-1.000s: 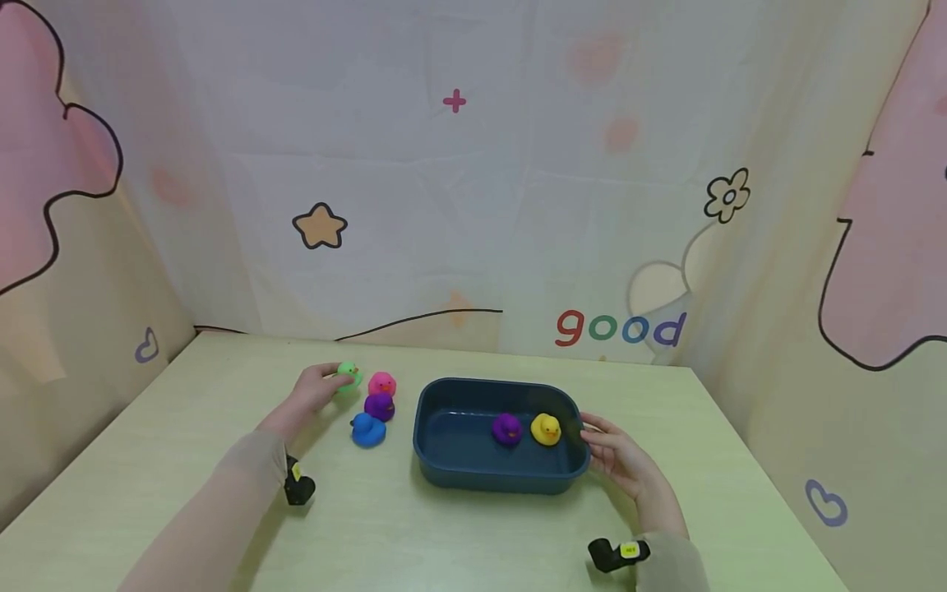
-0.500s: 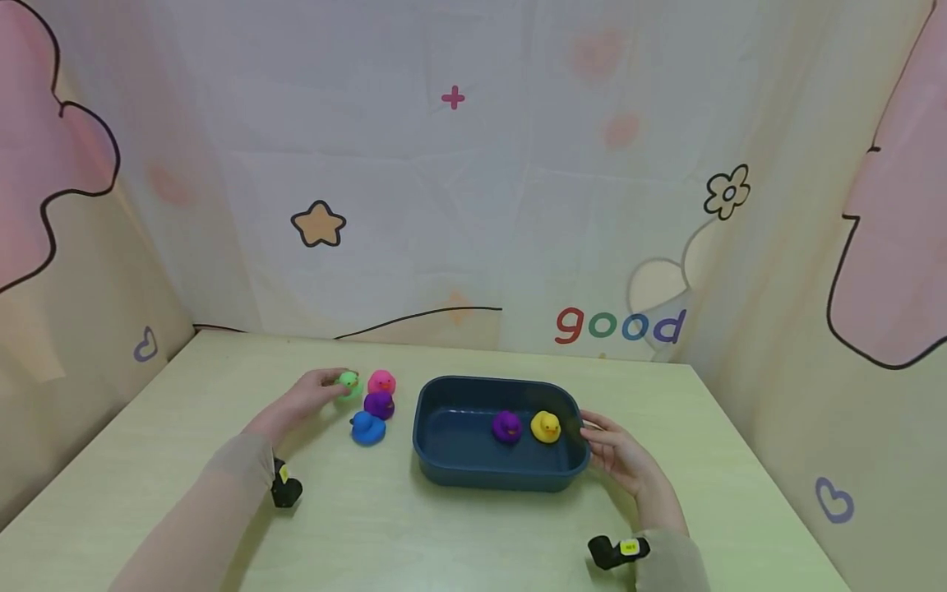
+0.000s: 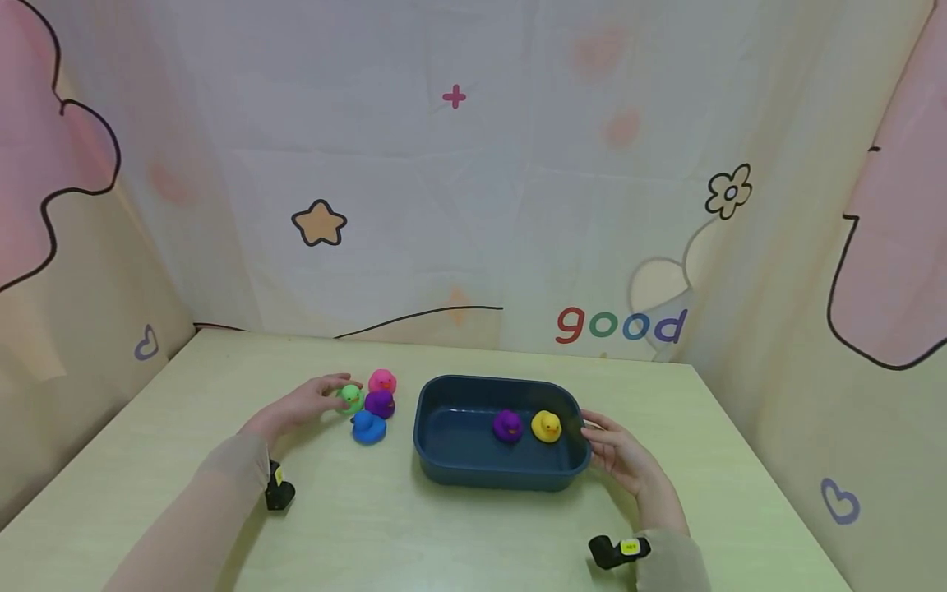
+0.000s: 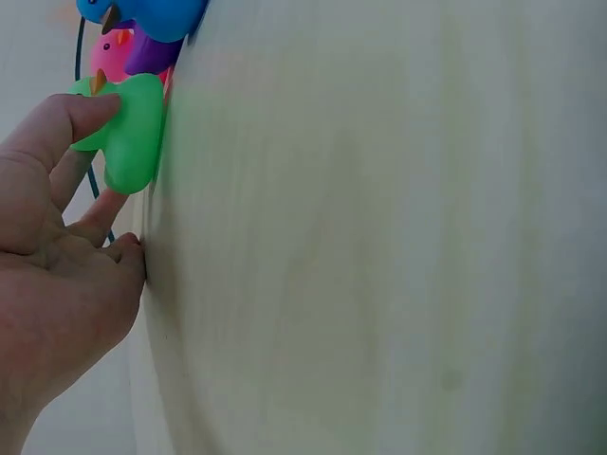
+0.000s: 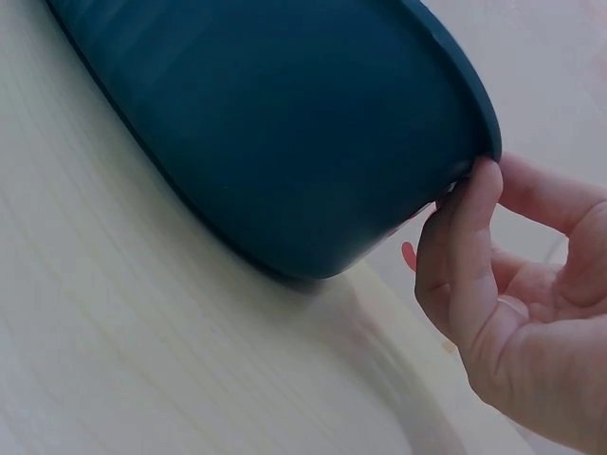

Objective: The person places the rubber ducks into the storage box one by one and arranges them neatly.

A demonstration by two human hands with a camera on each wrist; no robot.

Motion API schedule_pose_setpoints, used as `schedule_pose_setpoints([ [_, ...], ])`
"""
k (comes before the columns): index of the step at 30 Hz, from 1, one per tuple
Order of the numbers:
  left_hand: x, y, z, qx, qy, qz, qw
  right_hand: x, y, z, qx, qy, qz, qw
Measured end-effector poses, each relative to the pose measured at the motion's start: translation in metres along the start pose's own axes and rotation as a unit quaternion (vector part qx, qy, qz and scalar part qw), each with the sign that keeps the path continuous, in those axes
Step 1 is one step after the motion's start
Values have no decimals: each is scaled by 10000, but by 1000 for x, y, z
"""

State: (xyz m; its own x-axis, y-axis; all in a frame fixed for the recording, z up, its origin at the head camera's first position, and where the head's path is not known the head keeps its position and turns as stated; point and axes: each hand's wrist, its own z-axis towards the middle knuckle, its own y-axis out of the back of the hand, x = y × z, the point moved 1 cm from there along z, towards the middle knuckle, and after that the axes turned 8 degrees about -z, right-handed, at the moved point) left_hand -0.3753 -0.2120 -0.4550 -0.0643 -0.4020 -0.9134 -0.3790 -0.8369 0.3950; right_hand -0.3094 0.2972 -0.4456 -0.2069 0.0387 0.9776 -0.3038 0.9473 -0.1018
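My left hand (image 3: 307,400) holds a green rubber duck (image 3: 351,399) low over the table, thumb on its near side and fingers behind, as the left wrist view shows. Right beside it are a purple duck (image 3: 381,404), a pink duck (image 3: 382,381) and a blue duck (image 3: 368,427), bunched together. My right hand (image 3: 625,460) grips the right end of a dark blue plastic bin (image 3: 491,478), thumb at the rim and fingers curled against the outer wall (image 5: 285,123). Inside the bin sit another purple duck (image 3: 507,427) and a yellow duck (image 3: 546,427).
The pale wooden table (image 3: 414,543) ends at the back against a printed curtain (image 3: 414,181) with cartoon shapes and the word "good". More curtain hangs at both sides. Each wrist carries a small black camera, the left one (image 3: 279,493) near the table's left part.
My left hand has brought the green duck toward me, from beside the pink duck to next to the purple and blue ones. The right hand and the bin stay where they were.
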Motion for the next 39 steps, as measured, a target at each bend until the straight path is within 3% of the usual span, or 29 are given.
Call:
schedule_pose_setpoints([
  [13, 5, 1, 2, -191, 95, -397, 9990, 0, 1, 2, 106, 18, 99, 9999],
  [23, -9, -9, 1, -776, 256, -72, 9966, 0, 1, 0, 78, -1, 77, 9999],
  [31, -11, -17, 4, -1263, 415, 56, 9911, -1, 2, -1, 77, 3, 35, 10000],
  [39, -14, -21, 7, -1395, 594, 386, 9877, 1, 0, -1, 42, 7, 57, 10000],
])
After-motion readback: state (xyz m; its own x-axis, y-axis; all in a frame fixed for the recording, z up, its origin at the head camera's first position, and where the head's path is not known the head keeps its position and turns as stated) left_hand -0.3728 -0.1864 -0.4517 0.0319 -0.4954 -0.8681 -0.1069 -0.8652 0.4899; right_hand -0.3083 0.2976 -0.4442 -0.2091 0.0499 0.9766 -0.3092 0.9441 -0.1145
